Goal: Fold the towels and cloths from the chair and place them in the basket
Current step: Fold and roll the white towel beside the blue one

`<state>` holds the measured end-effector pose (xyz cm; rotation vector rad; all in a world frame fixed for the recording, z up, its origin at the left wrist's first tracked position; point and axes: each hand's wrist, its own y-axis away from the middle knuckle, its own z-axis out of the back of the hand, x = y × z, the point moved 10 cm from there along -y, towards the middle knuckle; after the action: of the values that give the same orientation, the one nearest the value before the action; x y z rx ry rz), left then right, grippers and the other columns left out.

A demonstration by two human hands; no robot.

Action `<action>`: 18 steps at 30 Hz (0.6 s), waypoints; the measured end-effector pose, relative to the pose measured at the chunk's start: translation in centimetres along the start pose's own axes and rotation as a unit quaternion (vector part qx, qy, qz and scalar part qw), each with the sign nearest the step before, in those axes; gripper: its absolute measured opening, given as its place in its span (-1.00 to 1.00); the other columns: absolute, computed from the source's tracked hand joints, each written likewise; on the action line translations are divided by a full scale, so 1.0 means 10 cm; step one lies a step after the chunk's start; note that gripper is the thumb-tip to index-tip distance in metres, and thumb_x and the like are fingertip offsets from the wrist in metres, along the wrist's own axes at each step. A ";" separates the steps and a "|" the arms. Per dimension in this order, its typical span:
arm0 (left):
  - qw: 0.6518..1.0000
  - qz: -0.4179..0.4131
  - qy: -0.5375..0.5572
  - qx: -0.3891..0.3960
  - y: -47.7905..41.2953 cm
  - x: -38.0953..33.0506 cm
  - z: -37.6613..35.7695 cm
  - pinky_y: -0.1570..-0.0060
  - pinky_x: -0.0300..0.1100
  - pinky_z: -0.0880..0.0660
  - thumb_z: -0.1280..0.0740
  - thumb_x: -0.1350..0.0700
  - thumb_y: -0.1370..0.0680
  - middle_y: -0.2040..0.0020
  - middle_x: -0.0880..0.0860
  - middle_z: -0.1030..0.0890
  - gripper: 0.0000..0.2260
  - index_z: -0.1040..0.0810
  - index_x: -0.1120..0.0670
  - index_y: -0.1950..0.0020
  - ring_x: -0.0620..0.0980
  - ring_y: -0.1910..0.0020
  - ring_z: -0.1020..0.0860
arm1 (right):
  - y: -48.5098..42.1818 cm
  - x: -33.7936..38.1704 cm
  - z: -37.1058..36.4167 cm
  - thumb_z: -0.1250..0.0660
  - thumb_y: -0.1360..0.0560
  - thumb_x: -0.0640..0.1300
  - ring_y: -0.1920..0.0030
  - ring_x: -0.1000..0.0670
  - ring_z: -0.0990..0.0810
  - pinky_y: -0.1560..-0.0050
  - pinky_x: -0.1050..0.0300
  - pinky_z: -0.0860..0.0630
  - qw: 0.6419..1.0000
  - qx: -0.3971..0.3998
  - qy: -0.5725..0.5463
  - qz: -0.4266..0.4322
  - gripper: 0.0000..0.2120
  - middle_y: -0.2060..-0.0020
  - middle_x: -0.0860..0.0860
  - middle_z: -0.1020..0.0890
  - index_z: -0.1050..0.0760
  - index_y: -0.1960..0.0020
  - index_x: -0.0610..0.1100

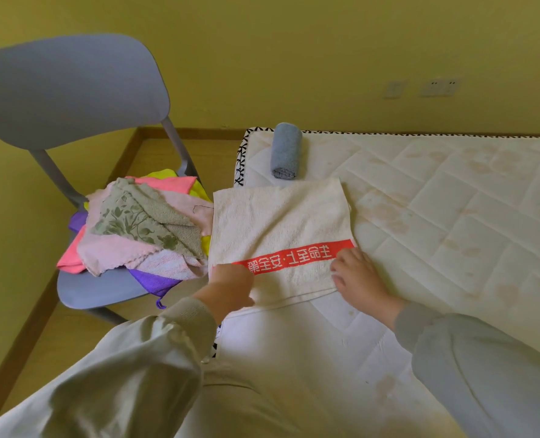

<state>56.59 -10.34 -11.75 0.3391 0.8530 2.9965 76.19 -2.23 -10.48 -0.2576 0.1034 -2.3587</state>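
A cream towel (pixel 278 216) with a red printed band lies flat on the mattress corner, folded over once. My left hand (pixel 230 287) pinches its near left edge. My right hand (pixel 358 275) rests on its near right corner, fingers spread on the cloth. A grey-blue chair (pixel 82 289) on the left carries a loose pile of cloths (pixel 142 226): pink, floral olive, purple, yellow. A rolled grey towel (pixel 286 150) lies at the mattress's far corner. No basket is in view.
The quilted white mattress (pixel 452 216) has stains and fills the right side. Wooden floor (pixel 57 336) lies beside the chair. A yellow wall with sockets (pixel 439 86) stands behind.
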 end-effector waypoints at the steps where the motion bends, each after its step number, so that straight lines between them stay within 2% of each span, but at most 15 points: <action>1: 0.999 -0.031 0.009 -0.024 -0.04 -0.14 0.03 0.07 -0.14 -0.47 -0.30 -0.16 -0.53 -0.06 0.03 -0.55 -0.62 -0.50 0.10 -0.18 0.04 -0.03 -0.55 | 0.01 0.14 -0.06 -0.48 -0.31 -0.18 0.16 -0.06 -0.47 0.06 0.05 -0.45 0.999 0.022 -0.019 0.042 -0.86 0.20 0.01 -0.49 -0.52 0.21 -0.11; 3: 0.995 -0.082 0.030 -0.050 -0.06 -0.36 0.02 -0.03 -0.09 -0.50 -0.30 -0.09 -0.55 -0.14 0.04 -0.54 -0.67 -0.50 0.07 -0.21 0.08 -0.11 -0.53 | 0.03 0.34 -0.21 -0.47 -0.35 -0.08 0.13 -0.03 -0.49 0.04 0.07 -0.47 0.993 0.076 -0.026 0.086 -0.84 0.19 0.04 -0.51 -0.52 0.16 -0.09; 6: 0.990 -0.116 0.040 -0.072 -0.05 -0.50 -0.02 -0.01 -0.07 -0.50 -0.27 0.06 -0.56 -0.09 0.06 -0.55 -0.77 -0.50 0.10 -0.18 0.10 -0.08 -0.54 | 0.02 0.41 -0.29 -0.42 -0.39 -0.07 0.08 -0.04 -0.51 -0.03 0.05 -0.48 0.990 0.109 -0.018 0.093 -0.84 0.15 0.03 -0.52 -0.52 0.10 -0.10; 10: 0.987 -0.136 -0.001 -0.090 -0.03 -0.53 -0.01 0.17 -0.09 -0.43 -0.17 0.24 -0.56 0.03 0.10 -0.59 -0.85 -0.52 0.16 -0.02 0.13 0.06 -0.56 | 0.01 0.41 -0.36 -0.27 -0.52 -0.02 -0.11 -0.04 -0.43 -0.21 0.11 -0.33 0.981 0.160 0.008 0.109 -0.77 -0.04 -0.01 -0.51 -0.51 -0.09 -0.13; 14: 0.978 -0.182 -0.012 -0.103 0.03 -0.58 0.02 0.27 -0.10 -0.32 -0.14 0.28 -0.53 0.12 0.13 -0.56 -0.84 -0.51 0.19 0.05 0.15 0.19 -0.52 | -0.01 0.41 -0.39 -0.23 -0.56 0.02 -0.16 -0.02 -0.41 -0.23 0.15 -0.28 0.975 0.191 0.017 0.115 -0.72 -0.10 0.00 -0.51 -0.48 -0.16 -0.13; 18: 0.959 -0.256 -0.034 -0.114 0.12 -0.68 -0.02 0.41 -0.17 -0.24 -0.30 0.29 -0.40 0.33 0.08 -0.52 -0.94 -0.53 0.15 0.20 0.08 0.41 -0.41 | -0.03 0.38 -0.35 -0.24 -0.56 0.00 -0.16 -0.02 -0.43 -0.24 0.16 -0.29 0.975 0.193 -0.003 0.106 -0.75 -0.10 0.01 -0.52 -0.48 -0.16 -0.11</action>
<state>63.23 -11.92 -12.64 0.1787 0.4840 2.5437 72.54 -4.71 -13.28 -0.0595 -0.3152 -2.1113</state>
